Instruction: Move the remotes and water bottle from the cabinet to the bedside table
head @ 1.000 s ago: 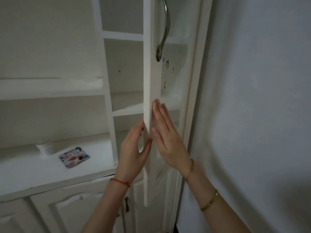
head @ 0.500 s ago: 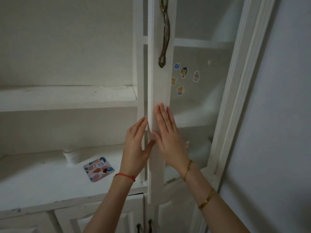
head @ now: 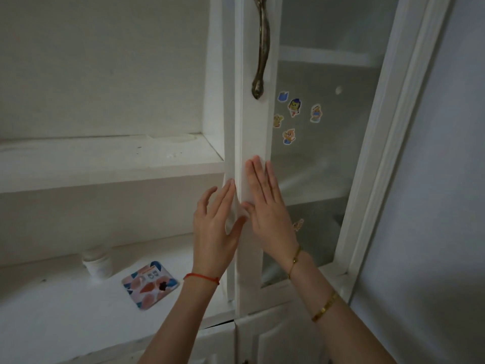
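My right hand [head: 265, 206] lies flat, fingers straight, on the door [head: 253, 143] stile below the handle [head: 261, 48]; my left hand [head: 216, 227] is spread open at the door's edge, thumb touching it, gripping nothing; I judge the door is being handled, closing or opening I cannot tell; no remotes or bottle show, so next I must find them; left of the door, a patterned card [head: 149, 283] and white jar [head: 97, 266] sit on the bench [head: 52, 311]; stickers [head: 294, 107] dot the glass right of the handle.
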The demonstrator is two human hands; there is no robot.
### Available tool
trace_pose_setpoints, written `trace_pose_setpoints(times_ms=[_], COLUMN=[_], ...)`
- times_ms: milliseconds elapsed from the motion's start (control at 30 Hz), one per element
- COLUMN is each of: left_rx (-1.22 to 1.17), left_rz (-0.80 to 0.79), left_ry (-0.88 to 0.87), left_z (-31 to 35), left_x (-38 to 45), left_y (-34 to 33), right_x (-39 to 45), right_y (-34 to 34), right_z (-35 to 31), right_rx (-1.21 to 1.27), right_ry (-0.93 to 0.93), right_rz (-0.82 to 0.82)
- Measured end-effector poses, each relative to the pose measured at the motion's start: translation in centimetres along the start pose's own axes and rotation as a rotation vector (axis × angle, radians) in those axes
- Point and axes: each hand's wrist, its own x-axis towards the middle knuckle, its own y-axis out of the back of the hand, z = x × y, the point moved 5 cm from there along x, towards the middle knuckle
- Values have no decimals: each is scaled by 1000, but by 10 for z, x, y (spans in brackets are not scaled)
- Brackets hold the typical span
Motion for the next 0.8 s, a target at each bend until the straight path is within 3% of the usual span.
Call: trace_pose_setpoints(times_ms=[500, 800], left_rx=[102, 56], left_rz=[67, -49], left_ry=[-46, -107], left_z=[-8, -11], left_x=[8, 7], left_y=[-4, 2], right_x=[12, 6], right_y=[-9, 12], right_z=[1, -10], right_rx=[-112, 77], right_ry=[-32, -41], right_rz=[14, -29])
